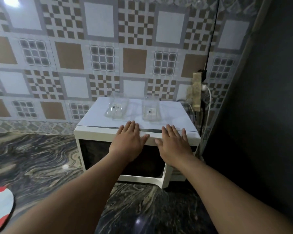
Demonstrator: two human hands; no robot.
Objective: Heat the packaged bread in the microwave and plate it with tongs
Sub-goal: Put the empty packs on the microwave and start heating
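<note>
A white microwave [91, 135] with a dark glass door stands on the marble counter against the tiled wall. Its door looks slightly ajar at the lower right corner. My left hand [129, 138] lies flat on the top front edge of the microwave, fingers spread, holding nothing. My right hand [173, 143] lies flat beside it on the same edge, also with nothing in it. A plate with coloured spots [0, 206] shows at the lower left corner. No bread and no tongs are in view.
Two clear glass jars [116, 107] [150, 108] lie on top of the microwave behind my hands. A power strip with cables [197, 91] hangs on the wall at the right. A dark wall [260, 115] closes off the right side. The marble counter [32, 157] stretches left.
</note>
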